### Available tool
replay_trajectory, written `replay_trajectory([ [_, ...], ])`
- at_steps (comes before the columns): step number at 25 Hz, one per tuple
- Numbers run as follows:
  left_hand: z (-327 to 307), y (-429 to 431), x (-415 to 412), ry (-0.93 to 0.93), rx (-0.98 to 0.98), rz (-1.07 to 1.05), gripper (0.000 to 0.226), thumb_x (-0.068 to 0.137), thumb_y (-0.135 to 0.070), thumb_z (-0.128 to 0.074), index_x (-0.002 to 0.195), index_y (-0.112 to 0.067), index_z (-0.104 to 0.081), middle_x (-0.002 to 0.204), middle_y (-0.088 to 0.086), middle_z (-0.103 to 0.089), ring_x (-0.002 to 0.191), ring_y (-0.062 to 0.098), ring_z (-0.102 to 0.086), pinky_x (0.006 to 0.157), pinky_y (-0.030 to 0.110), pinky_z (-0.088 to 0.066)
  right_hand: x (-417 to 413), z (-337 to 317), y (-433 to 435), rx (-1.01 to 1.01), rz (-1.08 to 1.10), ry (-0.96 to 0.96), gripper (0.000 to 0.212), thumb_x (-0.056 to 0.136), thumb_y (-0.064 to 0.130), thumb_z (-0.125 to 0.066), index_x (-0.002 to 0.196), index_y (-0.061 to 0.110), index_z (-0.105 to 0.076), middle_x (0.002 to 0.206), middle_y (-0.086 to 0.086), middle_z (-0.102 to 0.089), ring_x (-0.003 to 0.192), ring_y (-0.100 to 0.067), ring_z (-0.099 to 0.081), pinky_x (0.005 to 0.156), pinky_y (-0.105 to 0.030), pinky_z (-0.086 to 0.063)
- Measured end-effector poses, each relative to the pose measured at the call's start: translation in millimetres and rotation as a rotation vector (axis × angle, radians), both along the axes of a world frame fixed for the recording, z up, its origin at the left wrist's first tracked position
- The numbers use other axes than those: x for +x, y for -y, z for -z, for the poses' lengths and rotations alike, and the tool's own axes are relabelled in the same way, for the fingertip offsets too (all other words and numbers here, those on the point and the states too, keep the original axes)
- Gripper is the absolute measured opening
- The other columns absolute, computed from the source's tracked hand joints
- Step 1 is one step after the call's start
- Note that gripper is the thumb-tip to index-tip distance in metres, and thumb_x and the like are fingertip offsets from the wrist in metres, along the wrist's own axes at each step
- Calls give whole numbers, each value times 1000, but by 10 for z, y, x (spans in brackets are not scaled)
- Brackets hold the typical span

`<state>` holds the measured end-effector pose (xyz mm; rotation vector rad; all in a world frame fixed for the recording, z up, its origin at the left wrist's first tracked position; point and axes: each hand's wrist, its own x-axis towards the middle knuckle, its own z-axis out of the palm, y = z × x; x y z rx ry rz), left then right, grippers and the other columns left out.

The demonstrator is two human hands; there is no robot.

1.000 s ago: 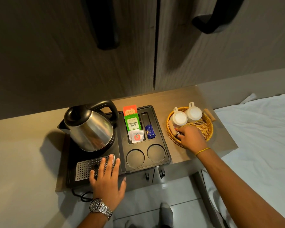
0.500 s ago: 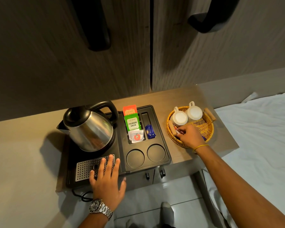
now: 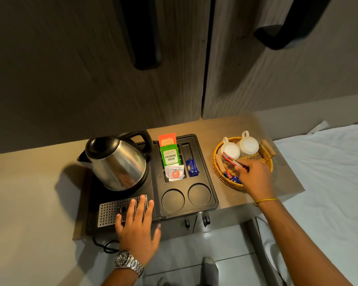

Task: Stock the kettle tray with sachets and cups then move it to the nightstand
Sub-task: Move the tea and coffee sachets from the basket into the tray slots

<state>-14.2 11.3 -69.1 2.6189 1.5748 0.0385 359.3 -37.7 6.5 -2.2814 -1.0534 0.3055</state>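
Hand right [image 3: 254, 174] | pinching red sachet [image 3: 229, 158] | above basket [image 3: 219, 174]

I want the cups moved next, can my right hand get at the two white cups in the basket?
Probably yes: the right hand is already inside the wicker basket, nothing between it and the white cups, though its fingers hold a red sachet.

Kettle tray [image 3: 213, 195] sitting left, basket [image 3: 217, 170] right, both on the counter [image 3: 215, 125].

Kettle [image 3: 117, 162] standing at the tray's left rear, grille [image 3: 112, 211] lying before it under the left hand [image 3: 137, 228]. Sachets [image 3: 171, 156] sitting in compartments at right rear, two round recesses [image 3: 173, 201] lying before them. Cups [image 3: 239, 147] resting at the basket's rear; right hand [image 3: 255, 178] reaching in at its front, pinching a sachet [image 3: 230, 159].
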Motion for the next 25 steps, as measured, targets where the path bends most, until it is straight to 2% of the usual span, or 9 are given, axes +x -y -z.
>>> replay_trajectory([
  [3,-6,3,5,-6,-8,-6,84,75,-54,-63,152,-27,-41,164,2,-34,148,30,-37,109,68,-28,-184,-251,-98,121,25,59,15,92,16,-74,103,11,-84,91,-18,-80,88,-37,-71,75,-44,-58],
  [5,-11,9,5,-8,-9,-7,85,74,-54,-64,152,-27,-41,164,2,-34,148,30,-37,109,68,-28,-340,-336,-303,153,2,45,15,92,17,-74,102,12,-84,87,-14,-80,84,-30,-70,69,-31,-51],
  [7,-26,14,5,-3,-11,-10,86,74,-54,-65,152,-28,-41,164,2,-34,148,30,-36,109,68,-28,-492,-294,-585,150,-26,5,17,92,19,-73,104,13,-84,87,-11,-80,81,-25,-68,68,-27,-46],
  [10,-34,13,8,-3,-12,-13,88,73,-55,-67,152,-28,-40,164,2,-34,148,29,-36,109,68,-30,-685,-149,-988,105,-5,-66,18,91,20,-73,104,12,-84,92,-13,-81,86,-32,-71,71,-34,-54],
  [16,-46,6,11,-23,-34,-19,88,74,-57,-66,153,-29,-39,164,1,-33,149,27,-34,108,69,-33,-970,77,-1323,-100,48,-80,14,87,9,-69,95,5,-80,95,-20,-77,91,-38,-71,65,-30,-40],
  [25,-49,5,20,-30,-64,-24,89,73,-56,-66,153,-29,-38,165,1,-33,149,28,-34,108,69,-32,-1068,173,-1367,-127,72,-40,17,90,19,-71,98,4,-75,104,-19,-74,93,-37,-71,66,-31,-41],
])
